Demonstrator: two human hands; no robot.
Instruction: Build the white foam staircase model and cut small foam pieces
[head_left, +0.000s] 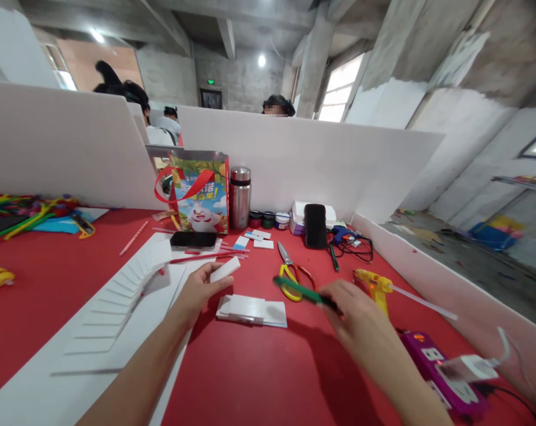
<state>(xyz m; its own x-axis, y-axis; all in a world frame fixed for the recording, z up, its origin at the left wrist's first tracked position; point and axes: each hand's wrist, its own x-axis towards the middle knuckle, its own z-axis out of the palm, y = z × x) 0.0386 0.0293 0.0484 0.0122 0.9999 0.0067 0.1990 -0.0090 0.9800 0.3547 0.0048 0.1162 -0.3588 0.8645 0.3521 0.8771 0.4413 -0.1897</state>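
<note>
Between the thumb and fingers of my left hand (201,289) is a small white rectangular strip (226,269), tilted up above the table. My right hand (355,307) is closed around a slim green tool (297,289), blurred, so its exact kind is unclear; its far end passes over the handles of the scissors (290,273). Just below and between my hands lies a small stack of white strips (250,310) on the red table (250,378). To the left, a curved, stair-like row of white strips (117,302) stands on a white board (26,393).
A yellow glue gun (377,287) and a purple power strip (443,373) lie at right. Behind are a phone (193,239), a gift bag (201,195), a steel bottle (240,198), small jars (268,220) and a standing phone (315,226). White partitions (303,160) edge the table.
</note>
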